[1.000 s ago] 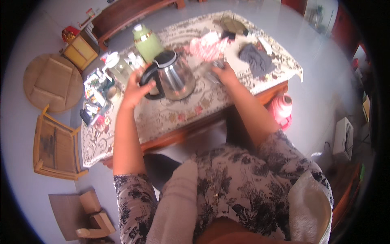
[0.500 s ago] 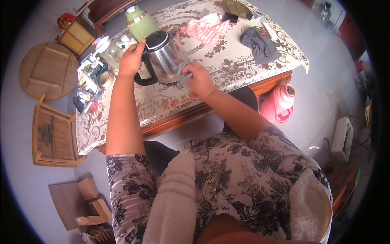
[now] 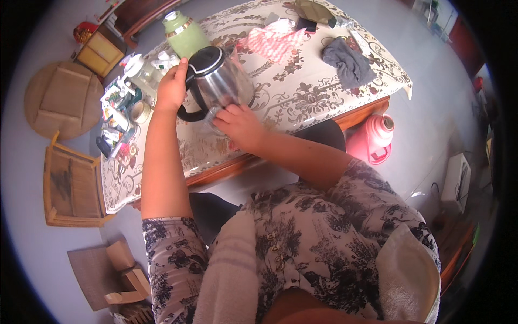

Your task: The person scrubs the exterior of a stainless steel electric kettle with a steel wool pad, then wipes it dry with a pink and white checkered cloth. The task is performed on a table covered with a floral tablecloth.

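Observation:
A silver electric kettle point(image 3: 222, 82) with a black lid and black handle is tilted over the near left part of the table. My left hand point(image 3: 172, 89) is closed on the top of its handle, thumb up by the lid. Against the kettle's lower side, my right hand point(image 3: 238, 125) presses a small grey wad point(image 3: 210, 117); whether that is cloth or a scrubber I cannot make out. The wad lies close to the handle's lower end. Both the kettle's base and most of the wad are hidden.
Behind the kettle stands a green flask point(image 3: 186, 35), with a clear jug point(image 3: 141, 73), tape roll point(image 3: 141, 111) and clutter to its left. A pink checked cloth point(image 3: 272, 40) and grey cloth point(image 3: 349, 62) lie farther right. A pink flask point(image 3: 372, 137) stands on the floor.
My right hand has moved left across the kettle's lower side with the grey wad, from its right edge toward the handle. The left hand still holds the kettle, which tilts slightly more.

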Tool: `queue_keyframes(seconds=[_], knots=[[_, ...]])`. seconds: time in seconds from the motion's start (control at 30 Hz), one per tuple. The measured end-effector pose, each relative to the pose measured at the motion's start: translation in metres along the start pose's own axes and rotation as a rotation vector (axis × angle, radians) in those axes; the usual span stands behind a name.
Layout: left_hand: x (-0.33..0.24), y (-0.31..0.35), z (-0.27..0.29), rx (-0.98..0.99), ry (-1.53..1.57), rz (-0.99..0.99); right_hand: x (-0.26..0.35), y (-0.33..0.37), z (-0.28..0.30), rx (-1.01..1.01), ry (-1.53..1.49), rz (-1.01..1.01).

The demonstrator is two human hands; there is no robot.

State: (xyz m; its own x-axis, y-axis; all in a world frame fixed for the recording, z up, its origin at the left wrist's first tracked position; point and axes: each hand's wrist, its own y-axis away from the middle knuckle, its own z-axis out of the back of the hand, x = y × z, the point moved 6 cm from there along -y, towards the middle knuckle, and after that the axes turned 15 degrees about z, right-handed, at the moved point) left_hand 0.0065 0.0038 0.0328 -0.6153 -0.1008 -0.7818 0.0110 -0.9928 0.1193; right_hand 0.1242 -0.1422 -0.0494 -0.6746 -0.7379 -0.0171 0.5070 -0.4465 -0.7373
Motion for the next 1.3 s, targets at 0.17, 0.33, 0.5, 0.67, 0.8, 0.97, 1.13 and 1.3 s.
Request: queue_keyframes(seconds=[0.17,0.33,0.5,0.67,0.8,0.97,1.13,1.3], knots=[[0.003,0.000,0.003,0.022,0.055,0.008,-0.081,0.063,0.000,0.089,0.112,-0.201],[-0.004,-0.003,-0.002,0.056,0.075,0.002,-0.184,0.099,0.018,-0.405,-0.567,-1.030],[-0.001,-0.003,-0.006,0.083,0.133,-0.018,-0.118,0.048,-0.016,-0.621,-0.879,-0.833],[-0.009,0.003,-0.007,0.050,0.143,-0.016,-0.033,0.062,-0.015,-0.447,-0.393,-0.590],[-0.007,0.005,-0.006,0.072,0.142,-0.018,-0.059,0.038,0.013,-0.620,-0.704,-0.723],[-0.005,0.003,-0.007,0.081,0.147,-0.017,-0.046,0.002,0.044,-0.504,-0.281,-0.435],[-0.008,0.006,-0.008,0.067,0.144,0.001,-0.092,0.067,-0.006,-0.564,-0.773,-0.919],[-0.001,0.002,-0.006,0.066,0.142,-0.023,-0.054,0.026,0.026,-0.505,-0.559,-0.648]])
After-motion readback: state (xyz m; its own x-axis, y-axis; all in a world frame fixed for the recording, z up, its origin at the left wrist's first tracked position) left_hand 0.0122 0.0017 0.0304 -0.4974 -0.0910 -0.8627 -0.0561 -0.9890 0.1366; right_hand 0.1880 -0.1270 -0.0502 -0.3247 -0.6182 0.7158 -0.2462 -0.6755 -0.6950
